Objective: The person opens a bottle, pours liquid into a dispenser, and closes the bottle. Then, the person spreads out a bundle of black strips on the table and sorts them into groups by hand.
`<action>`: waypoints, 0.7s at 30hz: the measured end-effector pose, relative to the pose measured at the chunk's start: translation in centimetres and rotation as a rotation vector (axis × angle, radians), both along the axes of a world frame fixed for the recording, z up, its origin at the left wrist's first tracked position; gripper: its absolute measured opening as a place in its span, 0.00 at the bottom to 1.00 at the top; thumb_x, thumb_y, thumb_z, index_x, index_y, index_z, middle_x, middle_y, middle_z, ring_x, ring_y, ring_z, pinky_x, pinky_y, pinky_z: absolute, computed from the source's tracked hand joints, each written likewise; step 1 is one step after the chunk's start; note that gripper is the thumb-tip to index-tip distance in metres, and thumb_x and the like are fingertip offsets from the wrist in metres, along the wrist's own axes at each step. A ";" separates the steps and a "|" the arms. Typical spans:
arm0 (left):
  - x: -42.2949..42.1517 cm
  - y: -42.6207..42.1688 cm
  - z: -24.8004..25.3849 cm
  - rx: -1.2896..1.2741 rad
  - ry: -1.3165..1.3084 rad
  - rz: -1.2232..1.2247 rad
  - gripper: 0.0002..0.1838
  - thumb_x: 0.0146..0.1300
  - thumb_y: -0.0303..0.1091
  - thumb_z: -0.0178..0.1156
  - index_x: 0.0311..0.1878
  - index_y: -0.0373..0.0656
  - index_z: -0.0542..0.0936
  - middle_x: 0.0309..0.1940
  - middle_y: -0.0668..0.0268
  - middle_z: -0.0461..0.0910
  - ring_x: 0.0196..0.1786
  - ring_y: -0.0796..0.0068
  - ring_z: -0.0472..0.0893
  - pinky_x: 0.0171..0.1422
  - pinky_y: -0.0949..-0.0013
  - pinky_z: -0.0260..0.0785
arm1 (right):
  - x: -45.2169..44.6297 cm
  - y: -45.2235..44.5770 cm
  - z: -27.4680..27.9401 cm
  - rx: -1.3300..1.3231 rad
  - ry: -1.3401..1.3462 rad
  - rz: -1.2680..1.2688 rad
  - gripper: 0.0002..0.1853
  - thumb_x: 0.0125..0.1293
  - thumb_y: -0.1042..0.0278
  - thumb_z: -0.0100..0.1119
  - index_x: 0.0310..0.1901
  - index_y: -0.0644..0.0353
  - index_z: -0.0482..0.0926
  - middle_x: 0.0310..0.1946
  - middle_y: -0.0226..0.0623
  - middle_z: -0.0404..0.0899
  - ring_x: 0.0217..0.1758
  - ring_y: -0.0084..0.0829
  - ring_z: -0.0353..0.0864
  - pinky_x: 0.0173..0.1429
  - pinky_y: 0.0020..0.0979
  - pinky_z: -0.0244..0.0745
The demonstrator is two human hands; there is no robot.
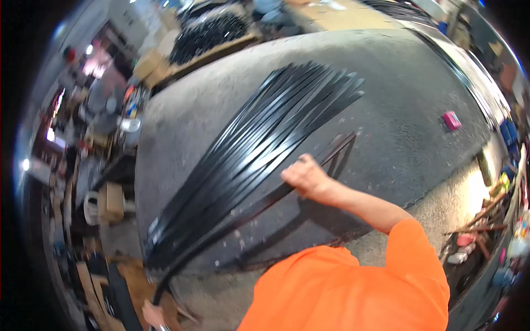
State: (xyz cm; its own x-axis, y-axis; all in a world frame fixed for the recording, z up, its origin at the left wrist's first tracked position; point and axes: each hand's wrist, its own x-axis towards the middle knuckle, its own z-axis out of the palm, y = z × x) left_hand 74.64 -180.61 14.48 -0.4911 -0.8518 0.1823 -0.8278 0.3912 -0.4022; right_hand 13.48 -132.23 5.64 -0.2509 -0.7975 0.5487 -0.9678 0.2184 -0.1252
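Observation:
A long, flat black strip point(237, 220) runs diagonally over the near part of the dark table, bending down past its left corner. My right hand point(306, 177) is closed in a fist around it, a little short of its far end. At the bottom left, my left hand point(153, 314) grips the other end, low beside the table corner; its fingers show only in part. Just beyond the held strip lies a fanned bundle of similar glossy black strips point(265, 132), spread wide at the far end and narrower near the left corner. Neither hand touches this bundle.
The grey-topped table point(397, 149) carries a small pink block point(451, 121) at the right. Behind it are a heap of black pieces point(210, 36) and cardboard boxes point(150, 67). A brown carton point(111, 202) stands left. Clutter lines the right side.

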 end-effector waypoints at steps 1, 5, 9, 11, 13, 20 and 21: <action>0.8 0.8 -0.8 -0.115 0.084 -0.041 0.16 0.53 0.38 0.71 0.41 0.39 0.82 0.35 0.46 0.84 0.40 0.41 0.84 0.43 0.43 0.76 | 0.2 0.6 0.2 0.004 0.000 0.002 0.22 0.48 0.71 0.68 0.47 0.53 0.75 0.35 0.32 0.75 0.42 0.37 0.77 0.51 0.47 0.69; -6.9 7.5 1.4 0.155 0.101 0.131 0.27 0.48 0.50 0.81 0.38 0.39 0.79 0.35 0.47 0.86 0.42 0.39 0.85 0.44 0.44 0.77 | 1.9 4.3 3.3 0.304 -0.125 -0.254 0.17 0.45 0.77 0.67 0.38 0.54 0.74 0.34 0.37 0.78 0.44 0.43 0.80 0.48 0.47 0.68; -11.4 9.3 -2.9 0.299 0.149 0.045 0.31 0.45 0.56 0.81 0.38 0.41 0.78 0.34 0.51 0.87 0.42 0.41 0.85 0.42 0.46 0.77 | 2.7 12.5 4.8 0.458 -0.050 -0.602 0.27 0.40 0.75 0.75 0.47 0.53 0.78 0.40 0.35 0.81 0.50 0.40 0.81 0.54 0.45 0.68; -14.4 10.9 -4.8 0.349 0.224 -0.087 0.31 0.44 0.56 0.81 0.38 0.42 0.78 0.34 0.52 0.87 0.41 0.41 0.85 0.40 0.45 0.76 | 1.8 18.1 1.9 0.497 0.024 -0.712 0.31 0.43 0.76 0.71 0.54 0.53 0.79 0.43 0.35 0.81 0.52 0.41 0.80 0.56 0.45 0.69; -17.0 11.0 -8.0 0.406 0.241 -0.181 0.31 0.44 0.56 0.81 0.39 0.43 0.78 0.36 0.54 0.86 0.42 0.45 0.85 0.41 0.46 0.76 | 1.9 21.2 -0.3 0.626 -0.030 -0.876 0.31 0.50 0.75 0.69 0.60 0.52 0.77 0.49 0.34 0.79 0.57 0.41 0.78 0.61 0.48 0.69; -20.2 7.4 -12.3 0.551 0.374 -0.327 0.33 0.46 0.59 0.80 0.44 0.45 0.77 0.44 0.62 0.78 0.47 0.53 0.82 0.45 0.51 0.74 | 6.8 18.0 -3.6 0.606 -0.201 -0.787 0.41 0.55 0.50 0.75 0.70 0.50 0.72 0.68 0.41 0.72 0.75 0.45 0.67 0.76 0.62 0.56; -20.2 6.8 -12.4 0.545 0.390 -0.347 0.33 0.46 0.59 0.79 0.44 0.45 0.77 0.44 0.62 0.78 0.46 0.53 0.82 0.45 0.51 0.73 | 7.6 16.4 -3.6 0.569 -0.177 -0.759 0.40 0.56 0.50 0.74 0.70 0.50 0.72 0.69 0.41 0.72 0.75 0.45 0.66 0.77 0.63 0.56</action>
State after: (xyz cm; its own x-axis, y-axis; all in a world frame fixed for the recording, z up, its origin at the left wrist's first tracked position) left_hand 54.41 -173.82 2.04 -0.7335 -0.6797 -0.0050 -0.6638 0.7147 0.2202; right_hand 21.11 -115.88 2.07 -0.8513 -0.5235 0.0346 -0.5209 0.8513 0.0623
